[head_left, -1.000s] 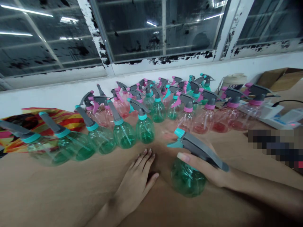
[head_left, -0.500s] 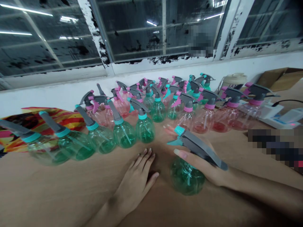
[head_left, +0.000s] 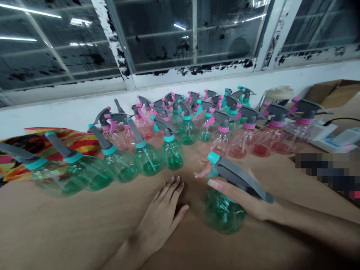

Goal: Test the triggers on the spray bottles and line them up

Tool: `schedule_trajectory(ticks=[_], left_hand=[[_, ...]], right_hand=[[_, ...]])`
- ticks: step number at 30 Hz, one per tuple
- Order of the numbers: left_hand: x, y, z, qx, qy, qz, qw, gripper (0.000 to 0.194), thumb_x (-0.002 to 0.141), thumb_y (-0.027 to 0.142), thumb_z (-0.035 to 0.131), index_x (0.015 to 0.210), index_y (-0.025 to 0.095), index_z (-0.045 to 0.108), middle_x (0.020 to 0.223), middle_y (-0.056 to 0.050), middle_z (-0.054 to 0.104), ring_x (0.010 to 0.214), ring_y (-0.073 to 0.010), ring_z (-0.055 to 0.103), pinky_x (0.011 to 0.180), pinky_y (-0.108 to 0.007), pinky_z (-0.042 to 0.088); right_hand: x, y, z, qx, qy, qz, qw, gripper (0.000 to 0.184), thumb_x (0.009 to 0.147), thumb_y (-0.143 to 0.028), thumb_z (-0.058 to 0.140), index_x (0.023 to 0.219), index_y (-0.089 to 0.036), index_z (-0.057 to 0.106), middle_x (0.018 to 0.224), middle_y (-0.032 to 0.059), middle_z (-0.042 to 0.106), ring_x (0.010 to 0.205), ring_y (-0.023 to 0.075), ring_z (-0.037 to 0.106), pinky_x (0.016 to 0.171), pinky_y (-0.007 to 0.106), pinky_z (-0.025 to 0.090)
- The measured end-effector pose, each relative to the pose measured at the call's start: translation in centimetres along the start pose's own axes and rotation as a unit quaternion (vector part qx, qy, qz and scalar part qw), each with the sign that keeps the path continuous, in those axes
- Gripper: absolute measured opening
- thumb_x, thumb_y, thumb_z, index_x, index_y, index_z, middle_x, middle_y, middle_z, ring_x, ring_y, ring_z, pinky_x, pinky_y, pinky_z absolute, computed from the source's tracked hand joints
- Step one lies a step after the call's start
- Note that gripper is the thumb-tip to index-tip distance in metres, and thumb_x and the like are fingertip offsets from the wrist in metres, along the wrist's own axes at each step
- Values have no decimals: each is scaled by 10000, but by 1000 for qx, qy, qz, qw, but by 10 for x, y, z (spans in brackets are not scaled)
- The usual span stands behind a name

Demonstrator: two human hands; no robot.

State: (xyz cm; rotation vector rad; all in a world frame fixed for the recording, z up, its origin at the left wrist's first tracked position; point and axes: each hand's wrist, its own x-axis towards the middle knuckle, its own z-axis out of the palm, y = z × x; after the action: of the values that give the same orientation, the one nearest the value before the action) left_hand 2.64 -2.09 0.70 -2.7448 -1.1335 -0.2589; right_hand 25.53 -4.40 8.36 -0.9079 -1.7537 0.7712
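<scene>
My right hand (head_left: 239, 197) is wrapped round the neck of a green spray bottle (head_left: 224, 215) with a grey and turquoise trigger head. Its fingers curl at the trigger, and the thumb lies across the near side of the neck. Flat on the table rests my left hand (head_left: 161, 215), fingers stretched out, holding nothing. Just beyond it stands another green spray bottle (head_left: 172, 154), part of a row of several that runs off to the left. Green liquid shows low in these bottles.
Pink spray bottles (head_left: 237, 145) line the right, with more mixed ones behind. A patterned plastic bag (head_left: 67, 137) lies at left. Toward the back right are a white tub (head_left: 278, 93), a cardboard box (head_left: 332, 93) and a white power strip (head_left: 332, 140) with a cable. A windowed wall stands behind.
My right fingers have curled inward, drawing the turquoise trigger toward the neck. The bottle has shifted very slightly right and nearer. My left hand has stayed in place.
</scene>
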Motion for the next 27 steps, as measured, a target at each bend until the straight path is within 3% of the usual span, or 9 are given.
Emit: schedule_trajectory(ticks=[3, 13, 17, 21, 24, 27], left_hand=[[0, 0, 1, -3, 3, -2, 1000, 503, 970, 412, 380, 1363, 99, 397, 1421, -130, 421, 1306, -257, 393, 1027, -444, 387], [0, 0, 1, -12, 2, 2, 1000, 500, 976, 405, 360, 1365, 92, 388, 1422, -136, 417, 1314, -255, 379, 1031, -447, 383], [0, -1, 2, -13, 13, 4, 1000, 502, 975, 405, 361, 1368, 93, 384, 1421, -140, 417, 1309, -254, 388, 1035, -443, 378], [-1, -1, 4, -9, 16, 6, 1000, 501, 977, 405, 356, 1360, 85, 396, 1422, -139, 416, 1314, -252, 379, 1045, -434, 368], [0, -1, 5, -12, 6, 3, 1000, 509, 976, 412, 358, 1369, 90, 387, 1426, -136, 411, 1320, -255, 369, 1044, -442, 366], [0, -1, 4, -14, -1, -7, 1000, 504, 972, 414, 364, 1377, 113, 383, 1432, -128, 404, 1319, -259, 370, 1035, -449, 374]], right_hand=[[-2, 5, 0, 1, -12, -5, 1000, 124, 866, -355, 545, 835, -241, 583, 669, -25, 556, 567, 119, 521, 602, 280, 483], [-5, 6, -2, 22, -22, -5, 1000, 178, 861, -384, 540, 784, -224, 556, 698, -9, 574, 686, 150, 602, 607, 280, 489], [-4, 1, 0, 32, 0, -16, 999, 174, 831, -327, 598, 988, -252, 604, 954, 24, 674, 907, 187, 639, 819, 335, 506], [-9, 3, 5, 37, 63, 24, 997, 559, 809, -314, 636, 1325, -304, 420, 1249, 42, 596, 1126, 210, 569, 984, 377, 435], [-11, 4, 7, 30, 64, 47, 996, 666, 821, -326, 615, 1412, -284, 312, 1197, 60, 631, 983, 215, 643, 900, 385, 499], [-11, 6, 7, 14, 51, 55, 997, 605, 840, -335, 589, 1396, -272, 358, 987, 42, 699, 766, 205, 673, 742, 373, 552]])
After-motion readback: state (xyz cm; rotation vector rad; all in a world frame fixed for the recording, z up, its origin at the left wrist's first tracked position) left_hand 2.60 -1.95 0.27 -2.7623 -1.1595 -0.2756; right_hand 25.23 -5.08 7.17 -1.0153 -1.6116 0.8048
